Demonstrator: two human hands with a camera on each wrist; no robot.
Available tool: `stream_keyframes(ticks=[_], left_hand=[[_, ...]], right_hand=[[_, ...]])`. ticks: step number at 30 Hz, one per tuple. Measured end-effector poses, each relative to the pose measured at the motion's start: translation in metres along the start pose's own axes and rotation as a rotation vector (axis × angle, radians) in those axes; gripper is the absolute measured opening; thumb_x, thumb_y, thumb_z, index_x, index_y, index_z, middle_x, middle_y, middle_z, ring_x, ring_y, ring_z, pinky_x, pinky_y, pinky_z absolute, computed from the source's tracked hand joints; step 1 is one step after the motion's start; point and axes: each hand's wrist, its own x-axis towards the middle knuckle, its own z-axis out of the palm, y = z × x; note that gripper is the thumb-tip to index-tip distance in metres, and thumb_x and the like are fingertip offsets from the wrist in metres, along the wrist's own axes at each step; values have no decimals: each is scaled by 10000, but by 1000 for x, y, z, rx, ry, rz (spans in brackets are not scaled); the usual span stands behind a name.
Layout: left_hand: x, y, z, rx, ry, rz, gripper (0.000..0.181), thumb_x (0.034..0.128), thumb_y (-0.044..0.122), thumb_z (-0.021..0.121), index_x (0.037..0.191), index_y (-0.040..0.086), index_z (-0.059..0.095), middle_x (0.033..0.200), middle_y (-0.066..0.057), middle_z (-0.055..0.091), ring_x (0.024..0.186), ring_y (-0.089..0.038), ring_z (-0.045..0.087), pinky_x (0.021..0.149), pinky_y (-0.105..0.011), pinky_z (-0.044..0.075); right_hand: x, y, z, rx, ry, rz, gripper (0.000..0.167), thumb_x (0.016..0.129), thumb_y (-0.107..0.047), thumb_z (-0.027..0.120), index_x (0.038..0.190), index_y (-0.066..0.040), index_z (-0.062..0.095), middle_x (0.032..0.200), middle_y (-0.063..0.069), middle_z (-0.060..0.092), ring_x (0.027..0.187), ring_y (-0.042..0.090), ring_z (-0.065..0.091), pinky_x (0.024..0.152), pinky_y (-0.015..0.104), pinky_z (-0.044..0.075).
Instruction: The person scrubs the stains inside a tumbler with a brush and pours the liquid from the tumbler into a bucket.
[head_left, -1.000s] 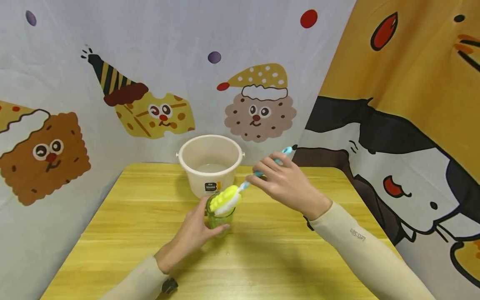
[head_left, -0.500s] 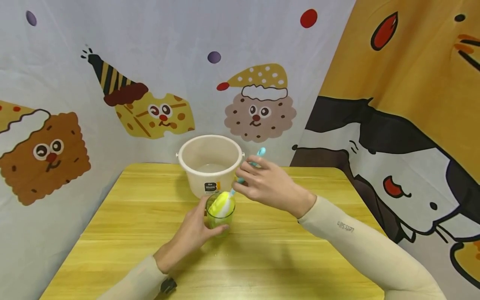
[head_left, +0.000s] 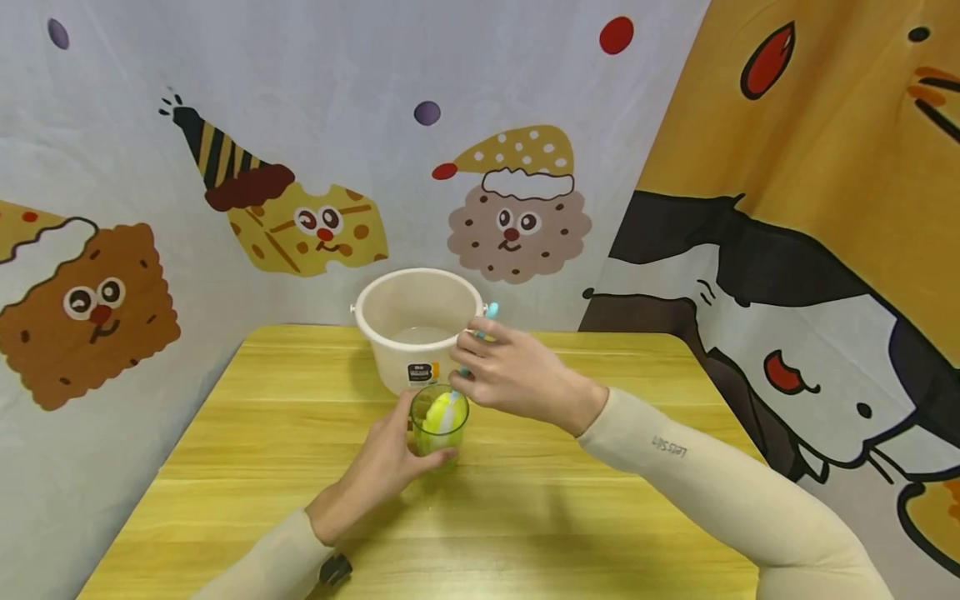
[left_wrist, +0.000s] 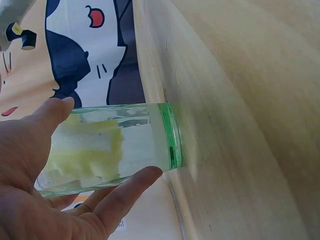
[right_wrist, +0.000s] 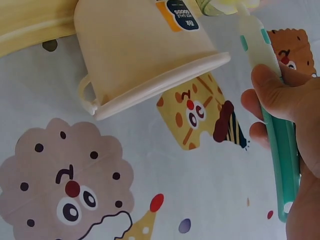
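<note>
In the head view, a green-tinted clear glass (head_left: 442, 446) stands upright on the table, and my left hand (head_left: 382, 462) grips it round the side with thumb and fingers. The left wrist view shows the glass (left_wrist: 135, 135) with its thick green base on the wood and the yellow sponge (left_wrist: 85, 150) blurred through its wall. My right hand (head_left: 517, 371) pinches the turquoise and white handle (right_wrist: 280, 150) of a sponge cup brush. The brush's yellow and white sponge head (head_left: 445, 412) is down inside the glass.
Just behind the glass stands a cream bucket (head_left: 390, 354) with a dark label, near the back of the wooden table (head_left: 285, 400). A printed curtain (head_left: 315, 92) hangs behind the table and along both sides.
My right hand has moved left and tipped the brush more upright. The sponge head has sunk from the rim down into the glass. My left hand stays in place on the glass.
</note>
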Motion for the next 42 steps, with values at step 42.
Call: stream_keyframes(ticks=[42], left_hand=[[5, -12, 1, 5, 10, 33, 1023, 880, 322, 1063, 1686, 112, 469, 1489, -159, 776, 1338, -367, 790, 1089, -555, 706]], right_hand=[[19, -26, 8, -27, -172, -70, 53, 1078, -342, 805, 1047, -353, 847, 1208, -99, 825, 1194, 164, 677, 1209, 363, 467]])
